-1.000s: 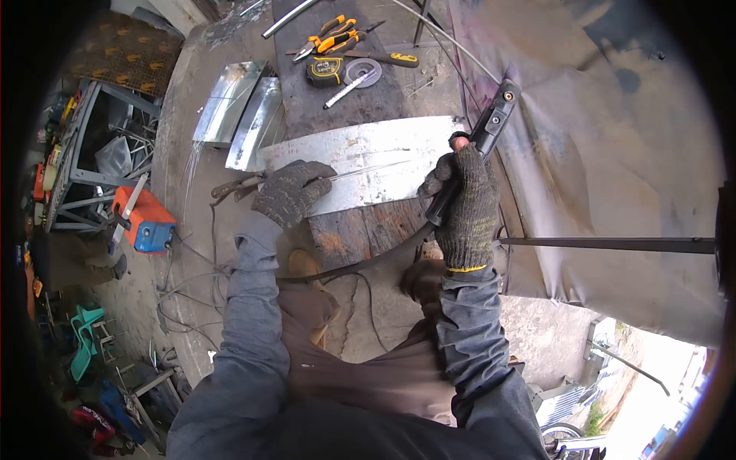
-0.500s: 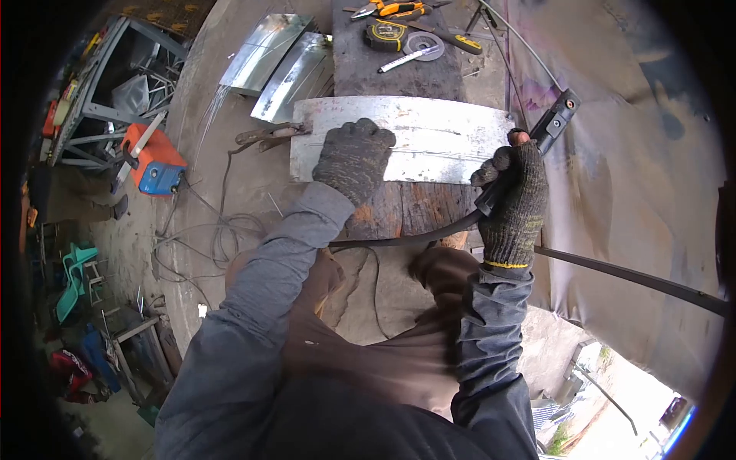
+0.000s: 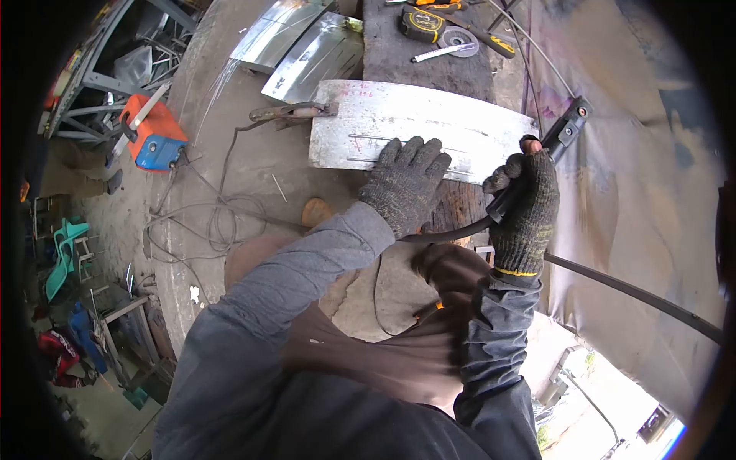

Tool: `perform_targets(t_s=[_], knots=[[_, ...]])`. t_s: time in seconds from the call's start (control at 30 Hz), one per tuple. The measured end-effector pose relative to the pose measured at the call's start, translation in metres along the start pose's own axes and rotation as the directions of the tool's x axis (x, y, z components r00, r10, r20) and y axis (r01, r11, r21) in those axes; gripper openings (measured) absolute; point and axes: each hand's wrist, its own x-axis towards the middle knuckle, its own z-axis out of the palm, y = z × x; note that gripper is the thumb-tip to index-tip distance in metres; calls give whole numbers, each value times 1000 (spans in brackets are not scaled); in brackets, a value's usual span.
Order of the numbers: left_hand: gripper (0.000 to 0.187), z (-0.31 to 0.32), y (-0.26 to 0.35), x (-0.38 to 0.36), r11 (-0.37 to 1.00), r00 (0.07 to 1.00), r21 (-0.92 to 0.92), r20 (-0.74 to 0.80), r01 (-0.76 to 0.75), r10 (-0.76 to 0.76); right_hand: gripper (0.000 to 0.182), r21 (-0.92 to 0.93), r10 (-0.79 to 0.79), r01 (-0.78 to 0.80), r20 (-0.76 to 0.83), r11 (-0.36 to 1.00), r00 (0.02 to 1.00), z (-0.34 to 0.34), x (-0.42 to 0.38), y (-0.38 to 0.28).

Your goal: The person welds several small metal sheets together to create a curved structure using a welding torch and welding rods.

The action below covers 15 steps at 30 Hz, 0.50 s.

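Observation:
A pale metal sheet (image 3: 368, 107) with worn, streaked surfaces and faint red marks lies across the wooden bench. My left hand (image 3: 406, 180), in a dark knitted glove, rests on its near edge with the fingers stretched out. Thin dark lines run along the sheet by those fingertips. At the sheet's right end, my right hand (image 3: 525, 195) is wrapped round a black welding electrode holder (image 3: 569, 126); its thumb tip is bare. A thick black cable (image 3: 452, 232) leads from the holder's lower end. An earth clamp (image 3: 295, 112) bites the sheet's left edge.
Further up the bench (image 3: 429, 73) are a tape measure (image 3: 422, 24), a disc (image 3: 464, 40), a white marker (image 3: 443, 53) and a hammer-like handle (image 3: 491, 42). Shiny bent sheets (image 3: 314, 65) lie to the left. An orange-and-blue welding machine (image 3: 157, 134) stands on the floor near looped cables (image 3: 218, 222).
My left hand has gone from a fist to stretched fingers and has moved right and nearer to me along the sheet. My right hand keeps its hold on the electrode holder. The view has shifted slightly.

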Motion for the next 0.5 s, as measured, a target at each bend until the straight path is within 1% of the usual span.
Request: perform_targets(t_s=[0.03, 0.07, 0.1, 0.13, 0.17, 0.23, 0.27, 0.3, 0.37, 0.4, 0.43, 0.47, 0.5], knots=[[58, 2, 3, -2, 999, 1000, -17, 1, -28, 28, 20, -15, 6, -6, -8, 1000, 1000, 1, -1, 2], [66, 4, 4, -4, 1000, 999, 2, 34, -18, 18, 21, 1, 8, -8, -14, 1000, 1000, 3, -2, 4], [75, 6, 4, -6, 1000, 998, 24, 69, -10, 8, 23, -30, -10, 10, -10, 999, 1000, 1, -1, 7], [76, 11, 0, -6, 998, 997, 51, 67, -40, 36, 24, -32, -33, 33, -25, 999, 999, 4, 0, 9], [76, 14, -2, -7, 997, 996, 39, 69, -64, 61, 24, -35, -56, 55, -38, 998, 998, 6, 0, 11], [74, 13, -3, -3, 996, 999, 75, 19, -48, 47, 25, -108, -53, 48, -42, 993, 998, 13, -3, 9], [74, 8, -1, 1, 996, 999, 80, 42, -31, 28, 26, -190, -42, 30, -63, 981, 997, 15, -4, 7], [74, 6, 1, 5, 997, 998, 71, 40, -44, 41, 28, -251, -48, 33, -55, 967, 997, 17, -6, 2], [75, 3, -6, 13, 995, 999, 102, 27, -19, 16, 29, -245, -14, 1, -50, 970, 999, 17, -7, 1], [77, 6, -10, 16, 986, 999, 159, 33, -40, 35, 29, -240, -18, 2, -63, 971, 998, 18, -7, 2], [77, 9, -14, 20, 985, 999, 171, 31, -15, 10, 29, -236, -18, 1, -72, 972, 997, 18, -5, 3], [78, 14, -16, 26, 991, 1000, 130, -7, 2, -1, 29, -218, -35, 17, -76, 976, 997, 14, -1, 7], [78, 16, -17, 32, 996, 999, 89, -46, 16, -12, 29, -181, -13, 2, -55, 984, 998, 10, 2, 9]])
